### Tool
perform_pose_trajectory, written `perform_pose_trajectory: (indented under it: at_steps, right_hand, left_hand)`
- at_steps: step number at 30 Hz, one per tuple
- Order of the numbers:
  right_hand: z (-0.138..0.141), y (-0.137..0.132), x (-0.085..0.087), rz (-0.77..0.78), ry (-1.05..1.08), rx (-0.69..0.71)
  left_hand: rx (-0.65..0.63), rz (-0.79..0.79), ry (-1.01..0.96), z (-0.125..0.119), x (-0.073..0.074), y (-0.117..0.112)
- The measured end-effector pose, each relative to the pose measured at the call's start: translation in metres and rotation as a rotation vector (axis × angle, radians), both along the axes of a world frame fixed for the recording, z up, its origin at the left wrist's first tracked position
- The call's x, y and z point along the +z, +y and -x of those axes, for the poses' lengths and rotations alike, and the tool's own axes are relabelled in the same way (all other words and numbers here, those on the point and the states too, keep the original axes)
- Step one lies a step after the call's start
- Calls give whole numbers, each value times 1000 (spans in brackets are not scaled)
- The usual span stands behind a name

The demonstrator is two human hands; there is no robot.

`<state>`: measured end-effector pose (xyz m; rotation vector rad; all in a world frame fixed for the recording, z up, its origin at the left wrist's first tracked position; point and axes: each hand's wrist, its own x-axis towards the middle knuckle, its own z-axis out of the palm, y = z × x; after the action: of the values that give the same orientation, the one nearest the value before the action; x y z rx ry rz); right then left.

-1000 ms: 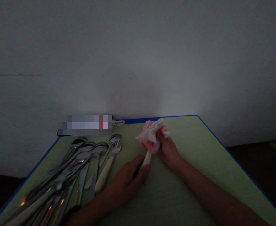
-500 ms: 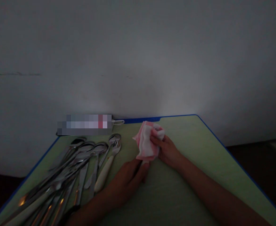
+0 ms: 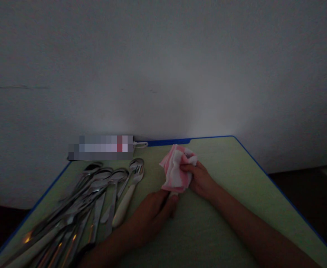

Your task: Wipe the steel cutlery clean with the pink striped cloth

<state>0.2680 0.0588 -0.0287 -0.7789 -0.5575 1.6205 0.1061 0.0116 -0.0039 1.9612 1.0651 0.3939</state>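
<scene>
Near the middle of the table (image 3: 236,167), toward its far edge, the left hand (image 3: 150,214) is clamped on a pale handle (image 3: 174,194), of which only a short piece shows. The right hand (image 3: 204,181) pinches a pink and white striped cloth (image 3: 177,173) bunched over the rest of that utensil, so I cannot tell what kind it is. The hands are close together, yet apart from each other. Between the left hand and the table's left edge lies a heap of metal cutlery (image 3: 81,201), spoons and forks among it. At its right side, 1 fork (image 3: 127,201) with a white handle points its tines at the far edge. A pixelated object (image 3: 102,148) with a white loop (image 3: 141,144) sits at the far left corner.
</scene>
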Motion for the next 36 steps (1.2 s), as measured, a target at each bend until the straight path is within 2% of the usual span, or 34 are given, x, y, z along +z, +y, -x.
perform_pose_trajectory:
  at_steps: [7, 15, 23, 29, 36]
  right_hand:
    - [0, 0, 6, -24, 123, 41]
    - [3, -1, 4, -52, 16, -54]
    - [4, 0, 4, -63, -33, -75]
    - [4, 1, -1, -66, -44, -35]
    - [2, -2, 3, -62, -22, 37]
  left_hand:
    - [16, 2, -2, 0, -1, -1]
    - [-5, -12, -10, 0, -1, -1]
    - [-31, -14, -3, 0, 2, -1]
    - [-24, -22, -11, 1, -1, -2]
    - [-39, 33, 15, 0, 7, -1]
